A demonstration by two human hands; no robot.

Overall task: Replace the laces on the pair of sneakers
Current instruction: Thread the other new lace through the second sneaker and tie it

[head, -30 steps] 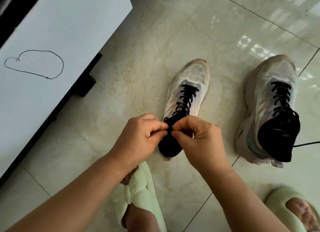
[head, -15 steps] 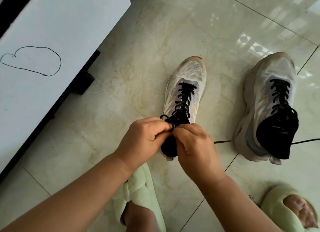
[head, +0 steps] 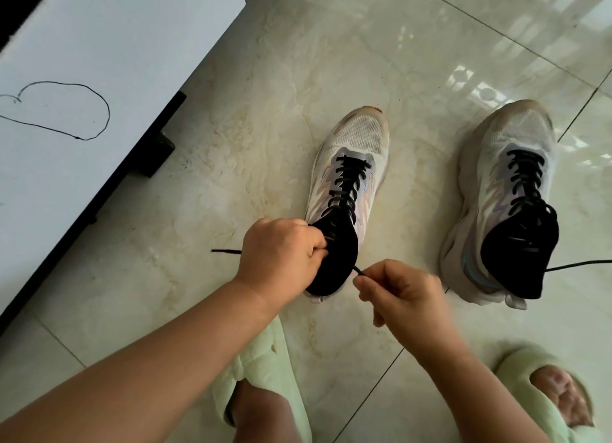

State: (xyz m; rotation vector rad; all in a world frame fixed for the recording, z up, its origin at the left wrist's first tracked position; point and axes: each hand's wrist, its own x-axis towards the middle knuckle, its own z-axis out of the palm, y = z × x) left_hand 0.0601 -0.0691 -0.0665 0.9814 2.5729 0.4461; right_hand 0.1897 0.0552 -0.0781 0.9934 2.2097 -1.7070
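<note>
Two pale mesh sneakers with black collars stand on the tiled floor, toes pointing away. The left sneaker carries a black lace criss-crossed up its eyelets. My left hand grips one lace end at the collar's left side; that end's tip sticks out to the left. My right hand pinches the other lace end just right of the collar. The right sneaker is also laced in black, with one loose end trailing off to the right.
A white cabinet with a black base and a pen scribble on its top fills the upper left. My feet in pale green slippers, one below the left sneaker, the other at the lower right, rest on the floor.
My hands were together at the top of the left sneaker's tongue. They have drawn apart, the left out to the left and the right down and rightwards, each pulling a lace end.
</note>
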